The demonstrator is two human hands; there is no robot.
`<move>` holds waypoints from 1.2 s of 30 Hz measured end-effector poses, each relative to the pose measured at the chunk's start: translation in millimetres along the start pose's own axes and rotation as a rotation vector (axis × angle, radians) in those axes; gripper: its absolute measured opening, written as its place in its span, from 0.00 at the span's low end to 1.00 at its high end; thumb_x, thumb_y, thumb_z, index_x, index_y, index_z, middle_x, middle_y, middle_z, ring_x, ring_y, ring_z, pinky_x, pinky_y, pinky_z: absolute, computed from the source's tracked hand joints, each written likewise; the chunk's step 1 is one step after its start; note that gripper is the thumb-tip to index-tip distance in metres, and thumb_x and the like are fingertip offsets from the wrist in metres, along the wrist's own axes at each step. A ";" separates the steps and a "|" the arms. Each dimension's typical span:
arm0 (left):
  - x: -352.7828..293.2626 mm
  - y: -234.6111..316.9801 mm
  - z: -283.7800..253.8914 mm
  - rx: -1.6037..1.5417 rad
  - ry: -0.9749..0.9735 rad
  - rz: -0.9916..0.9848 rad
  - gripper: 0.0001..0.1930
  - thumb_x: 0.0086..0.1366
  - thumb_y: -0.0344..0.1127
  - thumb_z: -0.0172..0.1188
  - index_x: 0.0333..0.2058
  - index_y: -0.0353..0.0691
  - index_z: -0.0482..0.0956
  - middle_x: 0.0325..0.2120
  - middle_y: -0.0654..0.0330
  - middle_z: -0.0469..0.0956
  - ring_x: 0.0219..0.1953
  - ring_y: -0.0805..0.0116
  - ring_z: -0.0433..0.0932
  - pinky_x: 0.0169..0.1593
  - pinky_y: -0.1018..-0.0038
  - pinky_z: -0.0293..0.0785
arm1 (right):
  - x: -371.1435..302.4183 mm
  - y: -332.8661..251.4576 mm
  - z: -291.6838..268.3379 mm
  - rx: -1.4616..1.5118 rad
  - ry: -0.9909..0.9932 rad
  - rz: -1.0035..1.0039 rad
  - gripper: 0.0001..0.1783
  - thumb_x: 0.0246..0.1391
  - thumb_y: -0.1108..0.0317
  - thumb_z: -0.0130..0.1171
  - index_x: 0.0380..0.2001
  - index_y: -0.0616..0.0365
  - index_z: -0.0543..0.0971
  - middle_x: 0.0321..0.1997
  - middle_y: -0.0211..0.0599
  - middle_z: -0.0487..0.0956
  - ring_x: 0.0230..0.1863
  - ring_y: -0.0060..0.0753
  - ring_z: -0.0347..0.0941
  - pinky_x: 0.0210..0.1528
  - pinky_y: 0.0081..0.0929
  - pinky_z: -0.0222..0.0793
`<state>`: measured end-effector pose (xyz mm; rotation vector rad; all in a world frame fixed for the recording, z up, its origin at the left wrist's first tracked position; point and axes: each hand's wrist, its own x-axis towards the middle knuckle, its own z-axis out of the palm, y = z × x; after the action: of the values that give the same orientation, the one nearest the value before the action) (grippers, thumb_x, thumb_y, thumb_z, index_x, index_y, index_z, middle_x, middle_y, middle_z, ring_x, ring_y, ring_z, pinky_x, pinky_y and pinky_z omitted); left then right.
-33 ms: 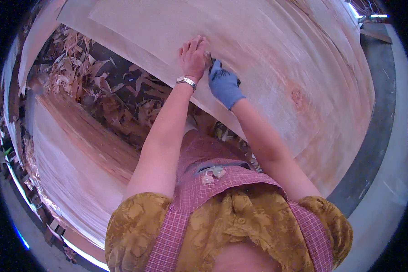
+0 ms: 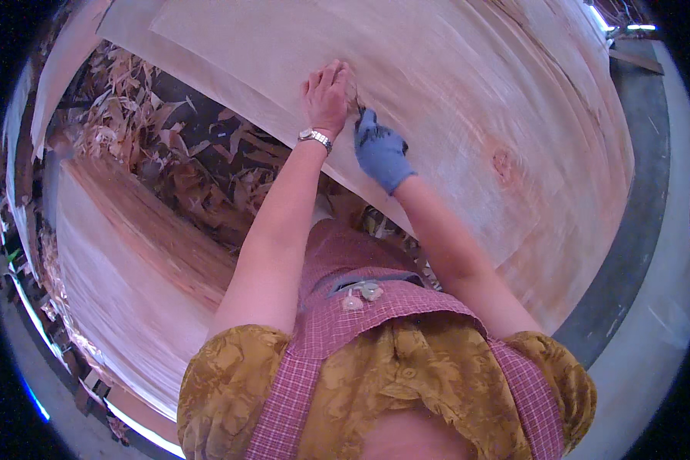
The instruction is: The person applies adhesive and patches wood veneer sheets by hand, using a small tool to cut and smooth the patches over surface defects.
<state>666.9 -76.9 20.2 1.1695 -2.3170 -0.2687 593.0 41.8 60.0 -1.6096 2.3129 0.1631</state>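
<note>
A broad, pale wood veneer sheet lies in front of me on top of other sheets. My left hand, bare and with a silver watch at the wrist, presses flat on it with fingers stretched forward. Just to the right, my right hand wears a blue glove with dark patches. Its fingers are closed round a thin dark tool, perhaps a knife, which points away from me at the sheet beside my left fingers. Most of the tool is hidden in the glove.
Curled veneer scraps fill a dark gap on the left. Nearer me on the left stands another veneer stack with a rough brown edge. A dark strip borders the sheets on the right, with grey floor beyond.
My right hand with the thin tool has drawn back slightly toward me. My left hand stays in place on the sheet.
</note>
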 end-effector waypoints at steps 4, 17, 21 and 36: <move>-0.4 5.6 0.0 0.004 0.036 0.027 0.24 0.59 0.49 0.57 0.54 0.50 0.72 0.55 0.64 0.70 0.56 0.58 0.67 0.58 0.58 0.62 | -61.2 3.1 4.9 -0.048 -0.100 0.002 0.21 0.61 0.61 0.46 0.52 0.62 0.62 0.26 0.48 0.82 0.27 0.46 0.81 0.25 0.45 0.74; -2.1 -14.2 7.2 0.124 0.007 0.082 0.40 0.56 0.66 0.55 0.59 0.45 0.65 0.60 0.57 0.64 0.63 0.53 0.59 0.64 0.52 0.52 | -232.2 164.0 18.5 -0.084 -0.271 -0.046 0.16 0.58 0.64 0.47 0.49 0.53 0.68 0.27 0.41 0.81 0.25 0.48 0.79 0.27 0.48 0.69; -3.1 -18.7 7.8 0.115 0.027 0.099 0.39 0.58 0.67 0.52 0.60 0.46 0.64 0.61 0.58 0.63 0.63 0.54 0.58 0.64 0.52 0.51 | -296.4 233.6 35.8 -0.034 0.003 -0.139 0.10 0.58 0.62 0.49 0.42 0.50 0.73 0.24 0.36 0.79 0.22 0.46 0.76 0.27 0.47 0.67; 3.6 -13.0 -10.9 -0.020 -0.092 -0.027 0.42 0.51 0.64 0.62 0.59 0.46 0.64 0.63 0.57 0.60 0.66 0.53 0.55 0.67 0.47 0.45 | -119.2 236.5 -44.3 0.158 0.275 -0.308 0.11 0.58 0.71 0.51 0.44 0.57 0.76 0.34 0.47 0.77 0.37 0.51 0.75 0.41 0.41 0.72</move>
<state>680.0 -87.0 25.5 1.2021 -2.3731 -0.3613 402.3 221.2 119.6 -1.9777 2.1601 -0.3226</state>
